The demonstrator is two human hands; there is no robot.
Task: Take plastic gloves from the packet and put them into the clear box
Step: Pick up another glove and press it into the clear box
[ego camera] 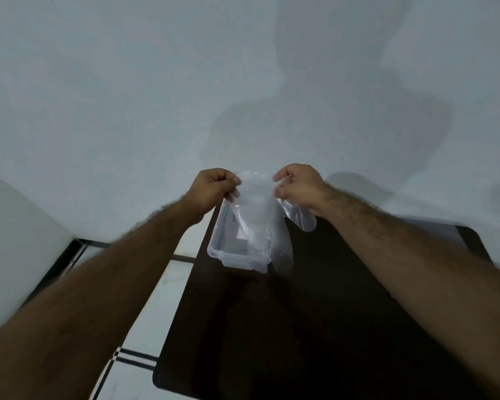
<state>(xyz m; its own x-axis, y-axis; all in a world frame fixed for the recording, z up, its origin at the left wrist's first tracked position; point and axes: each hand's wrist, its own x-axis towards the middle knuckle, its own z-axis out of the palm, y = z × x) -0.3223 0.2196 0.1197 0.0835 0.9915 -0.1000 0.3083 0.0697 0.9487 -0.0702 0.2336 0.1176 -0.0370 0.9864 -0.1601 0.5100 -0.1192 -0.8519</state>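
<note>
Both hands are raised above the far part of a dark table [315, 313], forearms extended from the lower corners of the view. Left hand [214, 187]: fingers curled, thumb and fingertips pinched on the upper left edge of a thin, translucent plastic glove [257, 209]. Right hand [299, 184]: likewise closed, pinching the glove's upper right edge. Between the two grips the film is stretched taut at the top and hangs down loosely below, its lower part reaching in front of the clear box [217, 246]. A lobe of the same film, rounded at its end, hangs beneath the right wrist.

Clear box: a rectangular, see-through container with a rimmed edge, standing open-topped near the far left corner of the table, directly under the hanging glove. Whether the film touches the box rim or merely overlaps it in view cannot be told. A pale shape is visible inside the box, but its nature is unclear through the plastic.

Table: dark brown with rounded corners; its near and right portions are bare where visible. Beyond its left edge lies a light tiled floor [145, 321] with dark lines. A plain pale wall [127, 96] fills the upper part of the view and carries a soft shadow of the person. The packet cannot be identified.
</note>
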